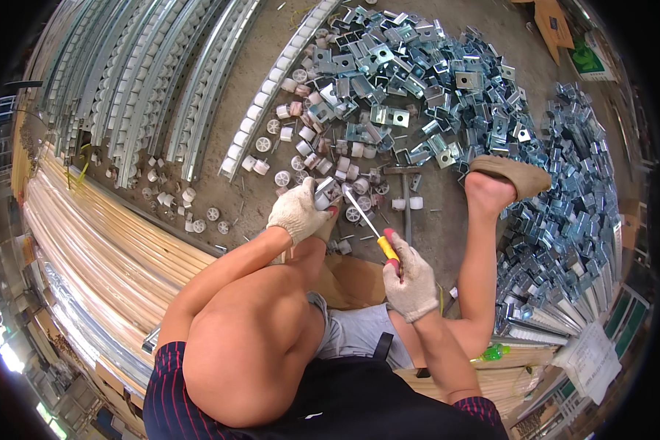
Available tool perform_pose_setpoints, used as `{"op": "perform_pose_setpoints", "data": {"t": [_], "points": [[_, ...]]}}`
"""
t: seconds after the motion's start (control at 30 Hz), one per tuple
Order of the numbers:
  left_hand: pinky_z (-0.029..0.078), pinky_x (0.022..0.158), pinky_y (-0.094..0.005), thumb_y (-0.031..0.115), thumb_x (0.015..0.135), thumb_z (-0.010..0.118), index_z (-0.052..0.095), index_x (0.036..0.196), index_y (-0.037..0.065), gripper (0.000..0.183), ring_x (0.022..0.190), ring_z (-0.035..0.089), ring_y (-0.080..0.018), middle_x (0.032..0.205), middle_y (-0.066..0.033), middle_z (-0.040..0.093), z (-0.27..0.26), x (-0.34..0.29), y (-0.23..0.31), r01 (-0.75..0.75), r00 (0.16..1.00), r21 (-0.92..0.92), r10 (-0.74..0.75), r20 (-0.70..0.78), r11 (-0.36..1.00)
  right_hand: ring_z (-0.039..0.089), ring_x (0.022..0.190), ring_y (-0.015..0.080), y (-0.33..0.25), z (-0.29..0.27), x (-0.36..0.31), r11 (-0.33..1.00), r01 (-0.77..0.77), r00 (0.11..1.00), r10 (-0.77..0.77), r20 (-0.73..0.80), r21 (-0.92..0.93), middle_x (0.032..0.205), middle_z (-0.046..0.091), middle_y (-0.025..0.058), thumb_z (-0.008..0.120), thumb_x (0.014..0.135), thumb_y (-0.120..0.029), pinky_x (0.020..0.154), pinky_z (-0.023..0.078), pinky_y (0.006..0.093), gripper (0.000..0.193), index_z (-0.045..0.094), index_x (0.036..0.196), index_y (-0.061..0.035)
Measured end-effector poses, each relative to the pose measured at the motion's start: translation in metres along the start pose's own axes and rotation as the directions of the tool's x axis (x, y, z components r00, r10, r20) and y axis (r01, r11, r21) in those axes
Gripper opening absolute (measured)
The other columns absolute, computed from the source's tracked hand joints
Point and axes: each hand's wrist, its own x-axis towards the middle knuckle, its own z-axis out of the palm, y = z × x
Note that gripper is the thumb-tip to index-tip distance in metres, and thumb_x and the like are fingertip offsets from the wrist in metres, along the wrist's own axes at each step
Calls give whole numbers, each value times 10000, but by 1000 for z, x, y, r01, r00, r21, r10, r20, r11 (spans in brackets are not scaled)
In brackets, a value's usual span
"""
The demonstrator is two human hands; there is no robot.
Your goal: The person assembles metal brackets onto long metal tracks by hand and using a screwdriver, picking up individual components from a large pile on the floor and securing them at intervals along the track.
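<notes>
My left hand (301,211), in a cream knitted glove, is closed round a small silvery metal bracket (325,195). The fingers hide part of the bracket. My right hand (412,284), gloved with reddish fingertips, grips a screwdriver (386,248) by its yellow handle. Its shaft slants up and left, and the tip comes close to the bracket; whether they touch I cannot tell. Beyond both hands lie loose white roller wheels (282,178) on the concrete floor. A hammer (406,202) rests on the floor right of the screwdriver.
A large heap of metal brackets (469,81) spreads from the far middle down the right side. Roller tracks (260,103) lie at the far left, above a stack of long pale wrapped lengths (125,227). My sandalled foot (506,180) is beside the heap. Cardboard (552,28) lies far right.
</notes>
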Motion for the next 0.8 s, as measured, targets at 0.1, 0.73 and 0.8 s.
{"op": "perform_pose_setpoints", "data": {"t": [0.1, 0.73, 0.8], "points": [[559, 919, -499, 424, 810, 800, 600, 1370, 142, 658, 1056, 700, -414, 1126, -216, 727, 4, -3, 2, -14, 1000, -26, 14, -21, 1000, 702, 733, 377, -29, -32, -4, 919, 211, 977, -185, 106, -334, 915, 676, 158, 653, 949, -242, 656, 571, 480, 445, 621, 1390, -197], [567, 915, -493, 432, 787, 811, 627, 1332, 112, 659, 1035, 710, -423, 1087, -234, 741, -2, -3, -2, 1, 1000, -27, -1, -24, 1000, 725, 722, 299, -88, -35, 21, 686, 410, 912, -291, 290, -601, 859, 662, 125, 642, 961, -314, 577, 572, 446, 348, 687, 1267, -153], [568, 913, -494, 433, 784, 812, 625, 1333, 112, 663, 1035, 711, -422, 1086, -235, 741, 13, 10, 1, -25, 1000, -40, 25, -5, 999, 723, 730, 300, -86, -38, 22, 686, 372, 927, -245, 284, -625, 860, 661, 129, 645, 958, -313, 575, 569, 447, 351, 689, 1266, -149]]}}
